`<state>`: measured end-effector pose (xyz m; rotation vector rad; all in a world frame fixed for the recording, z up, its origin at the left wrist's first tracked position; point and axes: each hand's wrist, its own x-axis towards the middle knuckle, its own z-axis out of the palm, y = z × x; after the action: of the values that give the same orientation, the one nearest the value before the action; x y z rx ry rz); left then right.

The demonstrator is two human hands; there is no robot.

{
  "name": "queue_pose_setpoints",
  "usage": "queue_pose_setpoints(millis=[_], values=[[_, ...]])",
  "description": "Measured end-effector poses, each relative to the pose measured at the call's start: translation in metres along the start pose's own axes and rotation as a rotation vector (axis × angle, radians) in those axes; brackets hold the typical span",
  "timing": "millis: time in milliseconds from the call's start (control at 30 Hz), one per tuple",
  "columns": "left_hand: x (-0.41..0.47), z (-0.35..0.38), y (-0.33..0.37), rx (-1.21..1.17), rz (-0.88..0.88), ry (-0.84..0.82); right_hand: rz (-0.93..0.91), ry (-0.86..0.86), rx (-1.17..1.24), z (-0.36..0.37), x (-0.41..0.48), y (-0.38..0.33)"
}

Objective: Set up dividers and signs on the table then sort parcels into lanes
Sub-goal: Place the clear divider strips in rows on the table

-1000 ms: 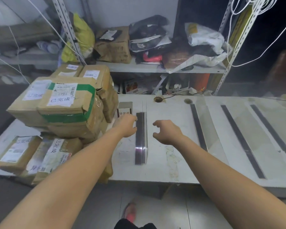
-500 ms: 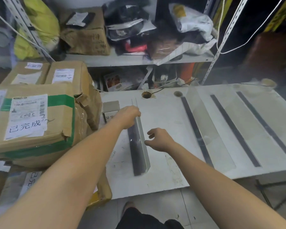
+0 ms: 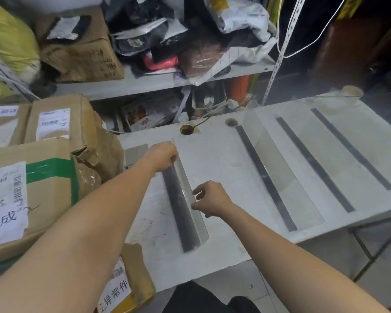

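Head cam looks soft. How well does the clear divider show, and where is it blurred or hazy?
Head view: the clear divider reads only as a faint sheen over its dark base, smeared at the near end; the left hand and right hand are slightly soft; haze veils the table corner by the cup.

The label (image 3: 6,199) on the green-taped box (image 3: 52,195) reads 完成; the sticker (image 3: 115,292) on the lower parcel (image 3: 140,276), 异常件.

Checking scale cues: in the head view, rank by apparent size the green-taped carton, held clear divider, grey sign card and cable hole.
1. green-taped carton, cropped and nearest the camera, so enlarged.
2. clear divider.
3. grey sign card, partly hidden.
4. cable hole, smallest.
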<state>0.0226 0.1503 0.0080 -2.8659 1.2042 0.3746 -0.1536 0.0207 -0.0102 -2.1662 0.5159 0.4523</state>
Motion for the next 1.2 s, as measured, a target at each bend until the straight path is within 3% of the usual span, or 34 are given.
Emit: queue_pose_setpoints(millis=[300,667,1067,1200], values=[[0.005,-0.001,-0.022,0.042,0.005,-0.018,-0.023,0.023,0.040,0.009,0.001,0.004],[0.041,-0.032,-0.006,-0.066,-0.029,0.062,-0.058,0.042,-0.019,-0.042,-0.026,0.037],[0.102,-0.019,0.034,-0.154,0.123,0.080,0.016,0.201,-0.098,-0.060,-0.066,0.098],[0.117,-0.013,0.042,-0.162,0.178,0.116,0.090,0.212,-0.006,-0.051,-0.072,0.107]])
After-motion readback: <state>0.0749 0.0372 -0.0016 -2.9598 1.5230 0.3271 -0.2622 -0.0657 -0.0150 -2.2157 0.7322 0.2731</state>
